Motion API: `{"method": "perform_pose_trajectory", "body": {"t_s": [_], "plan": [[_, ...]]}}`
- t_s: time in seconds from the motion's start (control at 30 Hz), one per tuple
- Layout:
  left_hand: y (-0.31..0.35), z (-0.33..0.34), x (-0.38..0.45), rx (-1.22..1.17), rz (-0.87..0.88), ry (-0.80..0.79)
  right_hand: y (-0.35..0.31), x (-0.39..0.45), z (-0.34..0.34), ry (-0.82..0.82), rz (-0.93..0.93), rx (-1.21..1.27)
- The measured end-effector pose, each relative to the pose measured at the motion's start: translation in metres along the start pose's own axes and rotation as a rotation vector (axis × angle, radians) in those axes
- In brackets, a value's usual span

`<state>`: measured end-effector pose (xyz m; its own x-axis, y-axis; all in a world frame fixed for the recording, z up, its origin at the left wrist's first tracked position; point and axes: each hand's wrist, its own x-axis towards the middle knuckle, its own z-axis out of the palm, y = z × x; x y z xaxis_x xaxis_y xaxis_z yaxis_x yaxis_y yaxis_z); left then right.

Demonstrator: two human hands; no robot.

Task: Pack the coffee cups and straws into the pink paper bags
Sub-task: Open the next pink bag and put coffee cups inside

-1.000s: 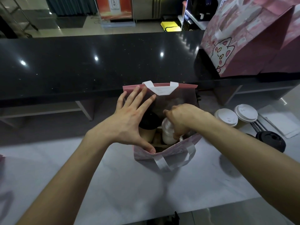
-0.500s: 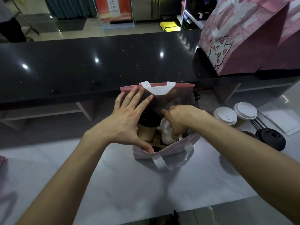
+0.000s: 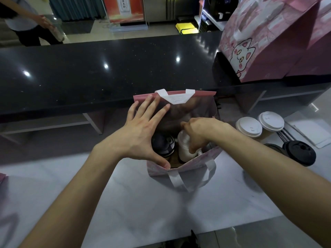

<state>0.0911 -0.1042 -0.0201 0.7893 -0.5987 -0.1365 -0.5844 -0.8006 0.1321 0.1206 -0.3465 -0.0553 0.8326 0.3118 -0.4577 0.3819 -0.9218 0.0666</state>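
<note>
Left hand point(image 3: 141, 138) stayed spread, propping pink bag point(image 3: 193, 166) open; right hand point(image 3: 200, 131) stayed clamped on white-lidded cup point(image 3: 184, 145) beside seated black-lidded cup point(image 3: 163, 144); no real change, second cup nearly seated.

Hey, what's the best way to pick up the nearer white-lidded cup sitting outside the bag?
Probably grip the white-lidded cup around its paper wall just under the lid, coming from the near side. It stands upright; another lidded cup crowds its far right and the pink bag stands to its left.

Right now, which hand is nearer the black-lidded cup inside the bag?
Left. The left hand spreads over the bag's mouth, directly beside the black-lidded cup; the right hand grips the white-lidded cup beyond it.
</note>
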Motion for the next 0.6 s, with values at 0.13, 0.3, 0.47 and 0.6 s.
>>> {"method": "perform_pose_trajectory", "body": {"t_s": [0.13,0.3,0.47,0.6], "plan": [[-0.001,0.001,0.0,-0.008,0.005,0.001,-0.002,-0.001,0.002,0.008,-0.023,-0.028],[-0.001,0.001,-0.001,-0.007,0.005,0.017,-0.002,-0.003,0.01,0.053,-0.031,-0.062],[0.001,0.0,-0.003,-0.005,-0.008,0.025,-0.004,-0.003,0.021,0.09,-0.047,-0.114],[0.004,-0.004,-0.003,-0.001,-0.029,0.021,-0.006,-0.009,0.017,0.106,-0.055,-0.133]]}}
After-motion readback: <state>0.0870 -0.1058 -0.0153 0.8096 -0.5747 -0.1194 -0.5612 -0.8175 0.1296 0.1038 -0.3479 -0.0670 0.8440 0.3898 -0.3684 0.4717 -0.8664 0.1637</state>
